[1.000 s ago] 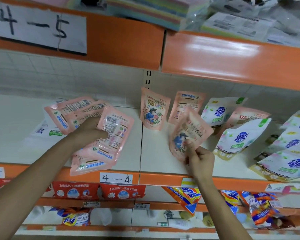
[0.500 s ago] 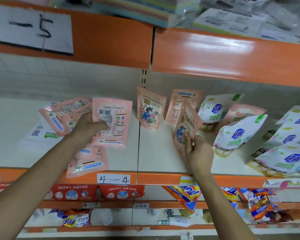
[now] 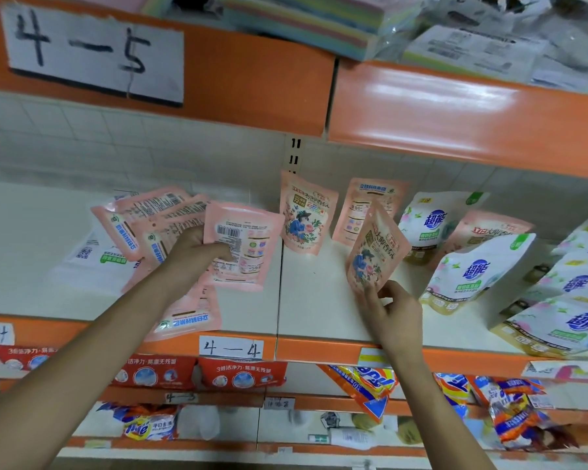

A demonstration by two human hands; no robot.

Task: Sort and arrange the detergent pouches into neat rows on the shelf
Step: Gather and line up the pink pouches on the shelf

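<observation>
My left hand (image 3: 197,247) grips a pink detergent pouch (image 3: 243,247), held upright with its printed back toward me, above a loose heap of pink pouches (image 3: 150,218) on the white shelf (image 3: 313,310). One more pink pouch (image 3: 187,317) lies flat at the shelf's front edge under my forearm. My right hand (image 3: 392,308) pinches the bottom of another pink pouch (image 3: 375,252), tilted, its flower picture facing me. Two pink pouches (image 3: 308,217) (image 3: 367,208) stand against the back wall between my hands.
White pouches with blue logos (image 3: 476,269) lean and lie along the right of the shelf, one more (image 3: 95,262) flat at the left. An orange shelf edge (image 3: 455,110) hangs overhead. Lower shelves hold red and orange packs (image 3: 241,373). A paper label "4-4" (image 3: 231,347) marks the front lip.
My left hand has lifted its pink pouch off the heap and turned it upright, moving it right. My right hand's pouch has shifted slightly and stands more upright.
</observation>
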